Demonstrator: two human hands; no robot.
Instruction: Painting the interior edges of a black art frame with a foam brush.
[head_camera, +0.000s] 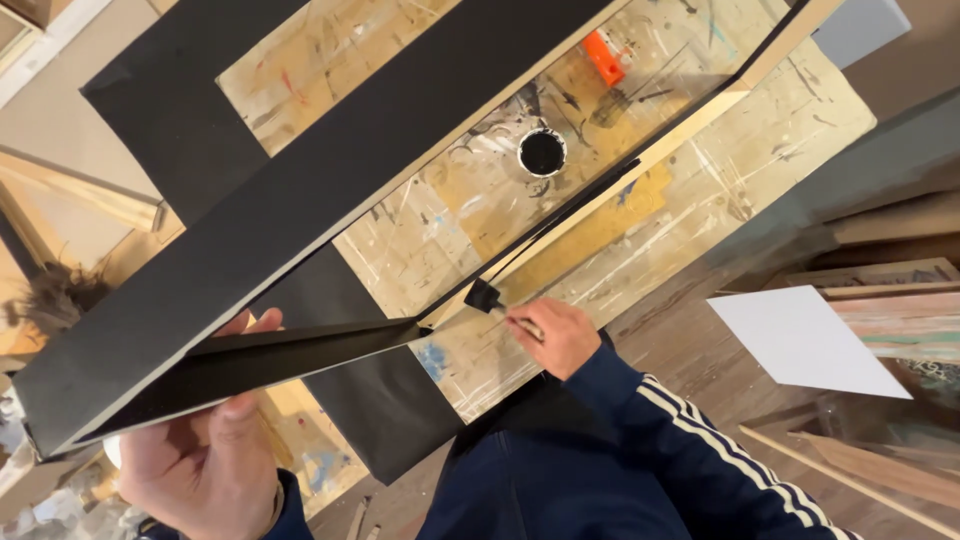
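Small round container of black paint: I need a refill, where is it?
In the head view, the small round container of black paint sits upper centre on the paint-stained wooden table, inside the black frame.

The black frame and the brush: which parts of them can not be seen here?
Head view:
- Black frame: far end cut off by the top edge.
- Left hand: fingers hidden behind the frame.
- Brush: handle mostly hidden inside the right hand.
- Cup: too dark to tell its contents.

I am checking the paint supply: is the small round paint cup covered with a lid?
No, the paint cup stands open, black paint showing inside its white rim.
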